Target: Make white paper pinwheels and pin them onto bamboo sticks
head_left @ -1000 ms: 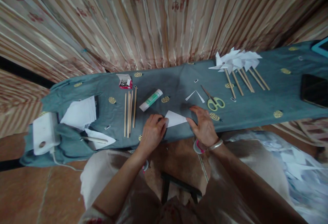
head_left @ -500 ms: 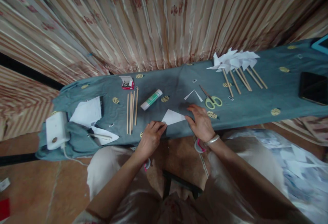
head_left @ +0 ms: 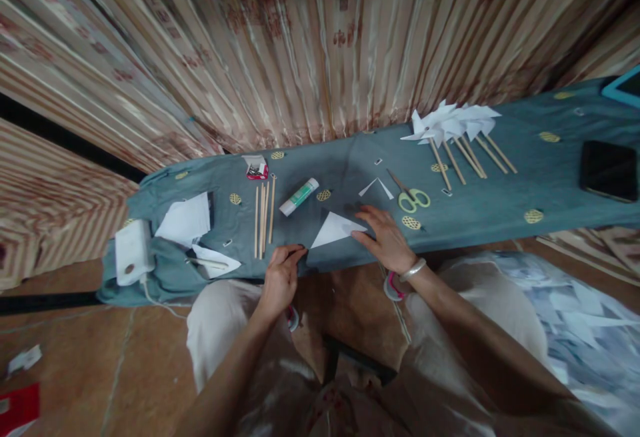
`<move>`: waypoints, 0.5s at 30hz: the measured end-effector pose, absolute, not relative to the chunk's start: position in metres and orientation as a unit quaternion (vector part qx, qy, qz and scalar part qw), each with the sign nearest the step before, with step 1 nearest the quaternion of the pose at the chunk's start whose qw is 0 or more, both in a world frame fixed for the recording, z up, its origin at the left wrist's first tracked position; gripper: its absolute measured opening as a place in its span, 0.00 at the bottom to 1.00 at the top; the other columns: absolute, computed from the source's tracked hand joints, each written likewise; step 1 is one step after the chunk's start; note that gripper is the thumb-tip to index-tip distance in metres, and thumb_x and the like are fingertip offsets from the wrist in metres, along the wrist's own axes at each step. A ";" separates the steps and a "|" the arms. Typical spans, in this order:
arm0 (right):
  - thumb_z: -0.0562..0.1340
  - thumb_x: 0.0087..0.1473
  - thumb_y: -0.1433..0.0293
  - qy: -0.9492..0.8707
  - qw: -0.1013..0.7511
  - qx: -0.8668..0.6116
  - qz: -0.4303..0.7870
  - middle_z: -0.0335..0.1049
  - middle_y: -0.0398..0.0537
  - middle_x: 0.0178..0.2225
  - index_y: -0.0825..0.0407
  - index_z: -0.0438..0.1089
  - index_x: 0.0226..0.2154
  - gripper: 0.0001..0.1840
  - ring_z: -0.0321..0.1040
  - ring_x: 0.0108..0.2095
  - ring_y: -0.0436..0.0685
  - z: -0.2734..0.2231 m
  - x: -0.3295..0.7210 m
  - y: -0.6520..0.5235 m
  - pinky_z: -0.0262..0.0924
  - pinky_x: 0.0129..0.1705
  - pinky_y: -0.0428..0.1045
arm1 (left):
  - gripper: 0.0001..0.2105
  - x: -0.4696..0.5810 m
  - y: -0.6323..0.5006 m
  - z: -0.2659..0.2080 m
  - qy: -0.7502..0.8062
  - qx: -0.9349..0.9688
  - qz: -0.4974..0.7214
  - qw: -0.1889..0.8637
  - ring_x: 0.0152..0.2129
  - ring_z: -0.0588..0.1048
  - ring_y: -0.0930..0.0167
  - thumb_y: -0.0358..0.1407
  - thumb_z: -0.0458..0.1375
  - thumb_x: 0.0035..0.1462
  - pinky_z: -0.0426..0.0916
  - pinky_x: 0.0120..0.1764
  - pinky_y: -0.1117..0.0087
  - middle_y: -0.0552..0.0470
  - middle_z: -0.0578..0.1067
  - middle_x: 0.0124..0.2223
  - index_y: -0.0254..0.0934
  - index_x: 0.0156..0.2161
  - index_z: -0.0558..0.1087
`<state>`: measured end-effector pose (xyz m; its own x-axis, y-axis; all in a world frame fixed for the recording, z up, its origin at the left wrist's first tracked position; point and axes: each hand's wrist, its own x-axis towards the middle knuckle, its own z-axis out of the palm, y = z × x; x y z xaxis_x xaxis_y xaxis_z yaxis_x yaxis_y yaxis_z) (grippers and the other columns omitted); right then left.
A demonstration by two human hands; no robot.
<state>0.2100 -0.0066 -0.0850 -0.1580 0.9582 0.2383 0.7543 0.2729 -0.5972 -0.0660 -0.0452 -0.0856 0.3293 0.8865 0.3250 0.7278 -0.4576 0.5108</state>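
Note:
A folded white paper triangle [head_left: 334,229] lies on the cloth-covered table in front of me. My right hand [head_left: 387,242] grips its right corner, the thumb over the paper and the fingers at the far edge. Just off the paper's left corner is my left hand [head_left: 281,276], its fingers curled and pressed together with nothing visible in them. Beyond the paper are two thin white paper strips [head_left: 377,187]. Green-handled scissors [head_left: 413,200] rest to their right. A glue stick [head_left: 299,197] lies beyond the paper to the left.
Several wooden sticks [head_left: 263,217] lie left of centre, below a small red box [head_left: 257,168] of metal pieces. Farther left are white paper sheets [head_left: 186,217] and a white corded device [head_left: 134,252]. Paper pinwheels [head_left: 453,122] and a black phone [head_left: 609,170] lie on the right.
My left hand has come off the paper's left corner and drawn back left. My right thumb has slid further onto the paper. The view has shifted slightly.

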 end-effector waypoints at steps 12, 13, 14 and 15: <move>0.59 0.56 0.71 -0.729 0.354 -0.511 0.286 0.74 0.54 0.50 0.49 0.70 0.32 0.04 0.69 0.54 0.61 -0.073 0.206 -0.001 0.61 0.56 0.60 | 0.22 -0.045 -0.021 -0.062 0.586 0.601 0.370 0.398 0.47 0.76 0.61 0.47 0.57 0.59 0.71 0.49 0.60 0.41 0.78 0.51 0.35 0.52 0.74; 0.58 0.56 0.71 -0.731 0.363 -0.501 0.289 0.74 0.54 0.49 0.49 0.70 0.32 0.05 0.70 0.53 0.60 -0.069 0.206 -0.002 0.61 0.55 0.59 | 0.24 -0.041 -0.016 -0.060 0.580 0.580 0.381 0.427 0.47 0.77 0.61 0.49 0.60 0.56 0.71 0.48 0.61 0.41 0.78 0.51 0.35 0.52 0.75; 0.58 0.57 0.71 -0.731 0.370 -0.494 0.289 0.75 0.53 0.49 0.49 0.70 0.33 0.05 0.71 0.52 0.60 -0.066 0.206 -0.002 0.62 0.55 0.59 | 0.25 -0.036 -0.012 -0.057 0.572 0.561 0.386 0.458 0.46 0.77 0.61 0.50 0.62 0.52 0.72 0.47 0.62 0.41 0.78 0.51 0.35 0.50 0.75; 0.58 0.57 0.70 -0.732 0.377 -0.490 0.288 0.75 0.53 0.49 0.49 0.70 0.33 0.05 0.71 0.52 0.60 -0.063 0.206 -0.002 0.62 0.55 0.59 | 0.26 -0.031 -0.007 -0.055 0.563 0.539 0.390 0.491 0.44 0.78 0.62 0.52 0.63 0.50 0.72 0.44 0.63 0.41 0.79 0.49 0.35 0.48 0.77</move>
